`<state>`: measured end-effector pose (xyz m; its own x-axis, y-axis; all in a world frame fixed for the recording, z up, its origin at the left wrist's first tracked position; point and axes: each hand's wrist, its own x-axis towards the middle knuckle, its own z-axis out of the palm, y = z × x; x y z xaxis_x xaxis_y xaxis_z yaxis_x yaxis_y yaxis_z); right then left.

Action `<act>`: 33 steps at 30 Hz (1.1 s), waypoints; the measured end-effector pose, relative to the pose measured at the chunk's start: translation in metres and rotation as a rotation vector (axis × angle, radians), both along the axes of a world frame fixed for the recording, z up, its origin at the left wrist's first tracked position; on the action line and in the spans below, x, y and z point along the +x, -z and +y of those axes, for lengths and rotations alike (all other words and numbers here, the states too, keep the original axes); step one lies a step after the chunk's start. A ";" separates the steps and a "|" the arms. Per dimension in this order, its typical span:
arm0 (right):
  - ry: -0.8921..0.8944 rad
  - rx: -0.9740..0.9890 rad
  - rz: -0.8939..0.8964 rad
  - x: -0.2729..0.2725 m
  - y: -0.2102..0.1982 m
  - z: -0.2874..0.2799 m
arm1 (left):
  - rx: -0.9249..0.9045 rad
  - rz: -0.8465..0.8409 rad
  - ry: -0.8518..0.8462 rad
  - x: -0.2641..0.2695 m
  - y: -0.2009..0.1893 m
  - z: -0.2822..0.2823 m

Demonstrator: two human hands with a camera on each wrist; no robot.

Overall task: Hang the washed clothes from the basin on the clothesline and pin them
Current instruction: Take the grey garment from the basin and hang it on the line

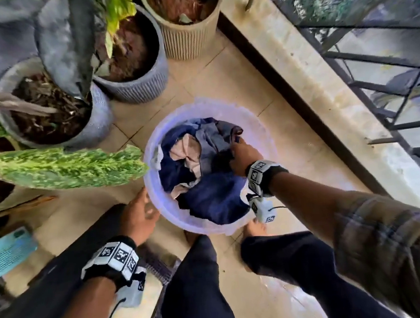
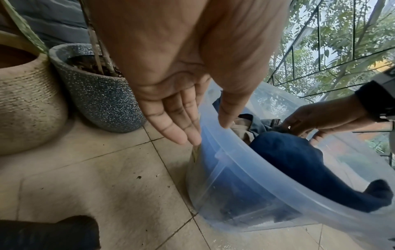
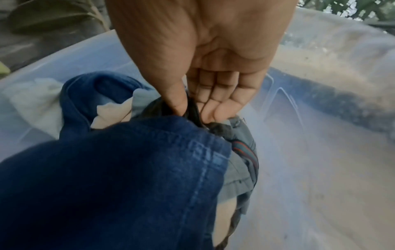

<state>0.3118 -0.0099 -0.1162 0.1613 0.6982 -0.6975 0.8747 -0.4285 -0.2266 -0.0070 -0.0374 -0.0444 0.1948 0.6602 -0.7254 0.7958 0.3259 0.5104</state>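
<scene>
Several washed clothes [image 1: 204, 164] are lying heaped in the basin [image 1: 148, 149] on the floor. Right hand [image 3: 205, 94] is pinching a dark garment [image 3: 192, 110]; left hand [image 2: 177, 118], fingers straight, is nearing the rim and should steady it while lifting one piece free.

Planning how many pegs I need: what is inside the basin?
The basin holds heaped clothes: navy pieces, a beige one, grey ones. The right hand pinches a dark garment. Lower layers are covered.
</scene>
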 end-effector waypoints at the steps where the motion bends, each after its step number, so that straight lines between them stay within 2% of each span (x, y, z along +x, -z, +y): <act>1: -0.008 -0.011 -0.002 0.002 -0.010 0.000 | -0.007 -0.010 -0.019 0.002 -0.001 0.001; 3: -0.108 -0.044 0.039 -0.002 -0.029 0.004 | -0.020 0.009 -0.038 0.004 -0.003 0.004; 8: -0.465 -0.262 0.340 -0.041 -0.090 -0.016 | -0.021 0.079 -0.063 0.004 -0.003 0.011; 10: -0.537 -0.301 0.353 -0.052 -0.095 -0.035 | -0.032 0.091 -0.077 0.004 -0.003 0.013; 12: -0.458 -0.301 0.303 -0.052 -0.088 -0.040 | -0.050 0.090 -0.103 0.005 -0.002 0.014; 19: 0.276 0.061 0.109 -0.005 -0.026 -0.009 | -0.042 0.016 -0.171 0.001 0.011 0.013; 23: 0.303 0.015 0.105 -0.004 0.000 0.001 | -0.021 -0.017 -0.175 -0.002 0.014 0.010; 27: 0.360 0.133 0.121 -0.013 0.010 -0.004 | -0.015 -0.005 -0.166 0.000 0.011 0.008; 33: 0.296 0.144 0.029 -0.005 0.013 -0.002 | -0.014 0.010 -0.133 -0.004 0.015 0.010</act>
